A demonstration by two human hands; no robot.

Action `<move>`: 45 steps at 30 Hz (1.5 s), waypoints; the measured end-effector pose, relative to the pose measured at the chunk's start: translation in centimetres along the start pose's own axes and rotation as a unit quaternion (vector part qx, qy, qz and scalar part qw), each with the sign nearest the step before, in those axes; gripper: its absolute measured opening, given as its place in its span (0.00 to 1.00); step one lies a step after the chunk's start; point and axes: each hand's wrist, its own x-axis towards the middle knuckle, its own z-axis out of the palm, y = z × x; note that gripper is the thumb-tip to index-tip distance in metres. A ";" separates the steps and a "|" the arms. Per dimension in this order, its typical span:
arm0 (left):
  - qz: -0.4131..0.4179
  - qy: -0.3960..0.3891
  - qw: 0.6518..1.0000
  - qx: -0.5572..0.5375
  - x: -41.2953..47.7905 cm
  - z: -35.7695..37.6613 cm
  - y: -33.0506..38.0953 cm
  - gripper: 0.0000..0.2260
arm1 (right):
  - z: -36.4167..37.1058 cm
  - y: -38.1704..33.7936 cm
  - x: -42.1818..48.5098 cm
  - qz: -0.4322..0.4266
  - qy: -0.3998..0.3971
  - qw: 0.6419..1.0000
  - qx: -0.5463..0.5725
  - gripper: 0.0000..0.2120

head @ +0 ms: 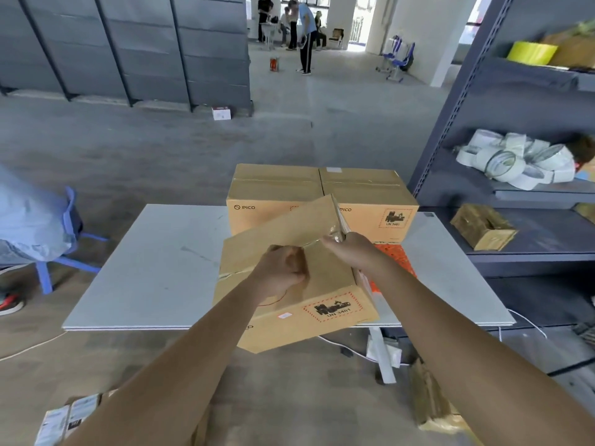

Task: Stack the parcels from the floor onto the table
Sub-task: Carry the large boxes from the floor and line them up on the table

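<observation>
I hold a tilted cardboard parcel [322, 284] with a red-dotted UN 3481 label over the front edge of the white table [145, 268]; its lowest corner hangs below the table edge. My left hand [283, 268] lies on the parcel's top at the taped seam with its fingers curled. My right hand [347, 244] grips the parcel's upper right edge. Two PICO cardboard parcels, left [273, 191] and right [370, 194], stand side by side at the back of the table. Labelled parcels [70, 416] lie on the floor at lower left, and a brown paper parcel [431, 400] at lower right.
An orange mesh item [392, 255] lies on the table beside the held parcel. A grey shelf rack [515, 220] with tape rolls and a small box stands at the right. A blue chair [61, 252] with a seated person is at the left. People stand far back.
</observation>
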 end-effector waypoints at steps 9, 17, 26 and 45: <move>-0.265 0.078 0.961 0.017 -0.3 0.2 -5.0 0.30 | 0.1 3.8 1.8 -0.011 -0.003 0.999 0.050 0.19; -0.277 0.122 0.940 -0.160 2.2 -1.9 -7.4 0.31 | -0.7 4.6 4.1 0.003 0.046 0.997 0.067 0.15; -0.176 0.157 0.958 -0.161 6.1 -6.8 -9.3 0.17 | 2.1 3.0 9.0 0.010 0.078 0.997 0.011 0.16; -0.227 0.129 0.965 -0.036 9.3 -8.4 -13.9 0.17 | 4.3 3.4 10.4 -0.004 -0.024 0.999 0.022 0.10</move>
